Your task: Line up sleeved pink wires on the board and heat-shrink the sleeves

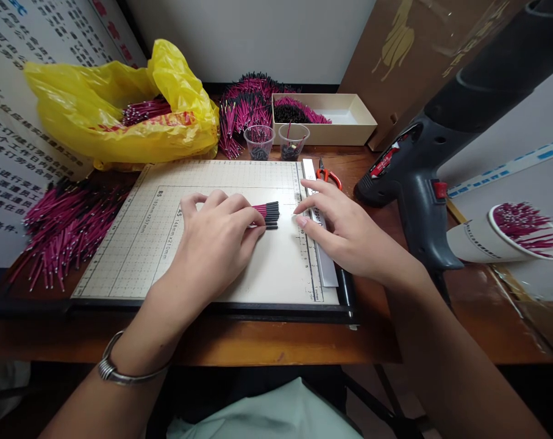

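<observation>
At the desk's left edge lies a loose heap of pink sticks point(61, 228), with a yellow bag point(121, 113) behind it. On the cutting board point(134, 256) at the desk's front, the left hand point(216, 235) presses flat on a bundle of pink, black-tipped sticks point(267, 214), fingers curled over it. The right hand point(344, 228), open and holding nothing, touches the board's right edge just beside the tips. A glue gun point(417, 183) stands near the right edge.

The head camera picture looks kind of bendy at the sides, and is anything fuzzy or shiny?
Head view: the edges bulge, so the desk edge curves; the black glue gun looms large and a little soft at right; the left hand, right hand and pink sticks are sharp; light is soft, with faint shadows under the hands and mild shine on the yellow bag.
</observation>
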{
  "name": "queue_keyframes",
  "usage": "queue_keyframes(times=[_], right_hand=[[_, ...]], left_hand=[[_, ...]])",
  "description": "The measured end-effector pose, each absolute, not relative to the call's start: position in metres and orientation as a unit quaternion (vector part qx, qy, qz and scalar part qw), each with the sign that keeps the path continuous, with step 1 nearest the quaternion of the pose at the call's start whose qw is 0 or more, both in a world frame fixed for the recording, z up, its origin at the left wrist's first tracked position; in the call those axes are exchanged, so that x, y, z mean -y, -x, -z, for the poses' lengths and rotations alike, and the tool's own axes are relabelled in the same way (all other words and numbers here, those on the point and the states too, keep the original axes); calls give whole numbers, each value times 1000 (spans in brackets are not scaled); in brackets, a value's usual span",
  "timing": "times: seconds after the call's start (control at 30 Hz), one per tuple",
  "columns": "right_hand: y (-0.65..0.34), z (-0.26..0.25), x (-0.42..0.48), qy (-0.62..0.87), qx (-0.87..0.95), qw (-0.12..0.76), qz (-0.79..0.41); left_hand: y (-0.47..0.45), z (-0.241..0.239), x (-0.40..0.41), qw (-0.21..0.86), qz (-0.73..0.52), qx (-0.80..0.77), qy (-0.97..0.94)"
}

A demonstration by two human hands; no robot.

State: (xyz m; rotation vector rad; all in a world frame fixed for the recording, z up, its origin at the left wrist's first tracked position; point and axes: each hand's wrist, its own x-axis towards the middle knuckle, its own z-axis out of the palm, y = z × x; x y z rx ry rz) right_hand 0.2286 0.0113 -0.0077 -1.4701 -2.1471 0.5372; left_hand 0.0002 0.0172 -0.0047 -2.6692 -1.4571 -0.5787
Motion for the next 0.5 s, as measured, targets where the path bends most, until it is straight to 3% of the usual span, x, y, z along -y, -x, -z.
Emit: queue_keyframes(times=[0.23,0.5], right_hand=[[-224,-2,7,452,858,217,-113],[-228,6,46,382,885,261,-37]], left_hand=[[14,1,4,-11,200,426,882],[27,4,20,-110,230,414,874]])
